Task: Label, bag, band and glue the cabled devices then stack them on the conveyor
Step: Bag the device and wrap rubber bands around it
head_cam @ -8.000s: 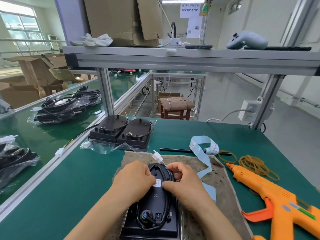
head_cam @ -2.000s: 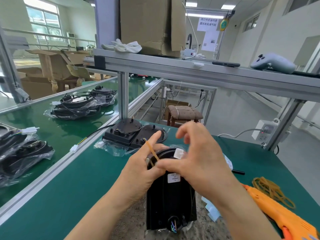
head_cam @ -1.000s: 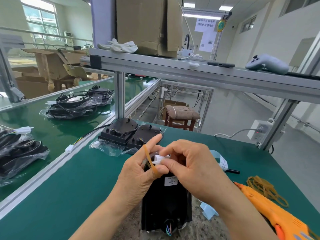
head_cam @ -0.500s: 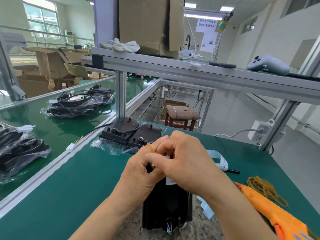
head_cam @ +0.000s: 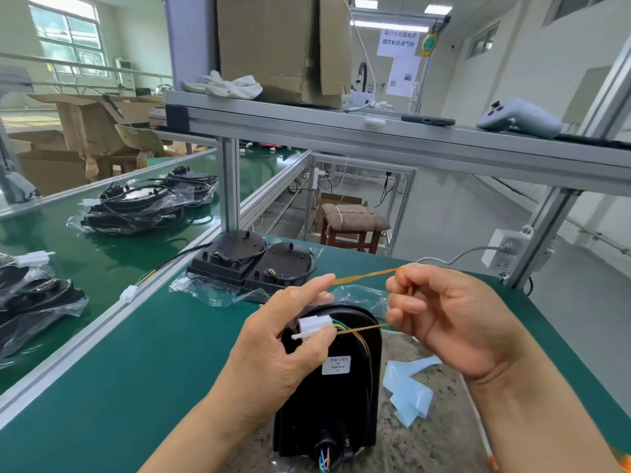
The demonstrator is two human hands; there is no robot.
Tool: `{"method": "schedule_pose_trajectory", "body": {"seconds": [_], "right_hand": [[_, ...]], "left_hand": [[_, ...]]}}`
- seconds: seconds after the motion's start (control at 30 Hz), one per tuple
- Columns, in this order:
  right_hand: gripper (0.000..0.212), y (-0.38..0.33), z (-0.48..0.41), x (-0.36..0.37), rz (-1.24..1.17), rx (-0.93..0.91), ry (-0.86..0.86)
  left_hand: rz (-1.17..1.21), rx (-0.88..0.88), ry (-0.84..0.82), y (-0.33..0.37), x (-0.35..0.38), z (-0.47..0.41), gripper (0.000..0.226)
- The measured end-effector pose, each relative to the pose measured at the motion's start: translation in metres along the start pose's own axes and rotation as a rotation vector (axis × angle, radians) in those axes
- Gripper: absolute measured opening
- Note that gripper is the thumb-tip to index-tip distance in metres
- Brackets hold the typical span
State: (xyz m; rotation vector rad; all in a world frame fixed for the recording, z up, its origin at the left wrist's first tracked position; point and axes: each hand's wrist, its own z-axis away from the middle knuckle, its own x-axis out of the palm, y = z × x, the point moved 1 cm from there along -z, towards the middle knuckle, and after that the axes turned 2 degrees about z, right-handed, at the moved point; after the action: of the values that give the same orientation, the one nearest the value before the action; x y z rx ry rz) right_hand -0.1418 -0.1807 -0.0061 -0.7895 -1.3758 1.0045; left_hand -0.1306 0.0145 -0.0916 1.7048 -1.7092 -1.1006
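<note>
Left hand: thumb and a curled finger pinch the white connector; index finger held straight, its tip hooked into the rubber band.
Right hand: fingers curled, pinching the other end of the rubber band.
Rubber band: pulled taut between the two hands above the device; the lower strand runs to the wires beside the connector.
Black device: near edge of the tabletop, standing on a speckled mat, behind the left hand; white label on its face, coloured wires at the top and bottom.
Clear bag: loose at the device's top.
Blue backing strip: on the mat, just right of the device.
Two unbagged devices: side by side further back on the tabletop.
Bagged devices: on the conveyor to the left.
</note>
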Motion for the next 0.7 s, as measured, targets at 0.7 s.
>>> {"method": "schedule_pose_trajectory", "body": {"seconds": [0.7], "right_hand": [[0.019, 0.047, 0.018, -0.029, 0.298, 0.088, 0.183]], "left_hand": [[0.123, -0.033, 0.021, 0.005, -0.003, 0.001, 0.056]]}}
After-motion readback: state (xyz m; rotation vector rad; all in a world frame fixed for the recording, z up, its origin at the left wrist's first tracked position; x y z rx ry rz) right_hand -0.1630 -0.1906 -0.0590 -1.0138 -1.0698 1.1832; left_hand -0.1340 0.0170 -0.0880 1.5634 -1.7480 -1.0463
